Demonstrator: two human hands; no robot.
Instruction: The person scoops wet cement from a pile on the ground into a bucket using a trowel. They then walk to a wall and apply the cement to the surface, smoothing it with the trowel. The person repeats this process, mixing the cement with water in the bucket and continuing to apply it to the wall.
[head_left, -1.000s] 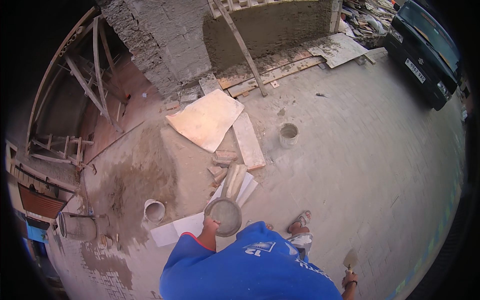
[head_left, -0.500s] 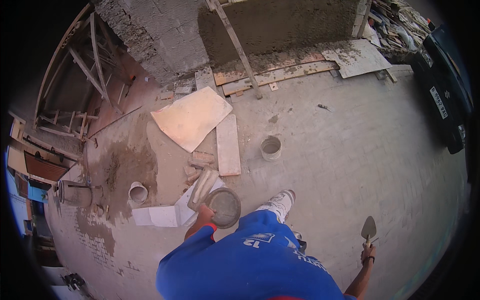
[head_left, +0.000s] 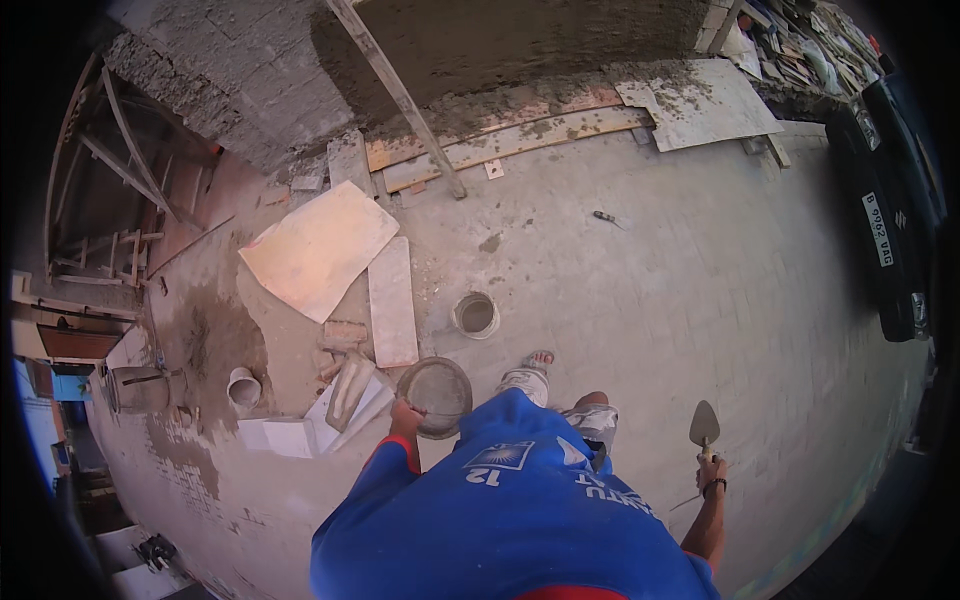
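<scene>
Below my chest, my left hand (head_left: 405,418) grips a round mortar pan (head_left: 435,394); my right hand (head_left: 711,472) holds a trowel (head_left: 704,427). Ahead, boards (head_left: 392,300) and a small bucket (head_left: 476,315) litter the floor (head_left: 680,300): likely tripping, spilling mortar.

You stand on a paved grey floor (head_left: 680,300), dusted with cement. On it, ahead of you, sits a small round bucket (head_left: 476,315). To its left a narrow pale slab (head_left: 392,300) lies flat, touching a larger tan board (head_left: 318,246). Further left you see a damp dark patch (head_left: 215,340) and a white cup-shaped pot (head_left: 243,388) beside it. Long wooden planks (head_left: 520,140) lie along the foot of the wall, with a flat grey sheet (head_left: 700,100) at their right end.
</scene>
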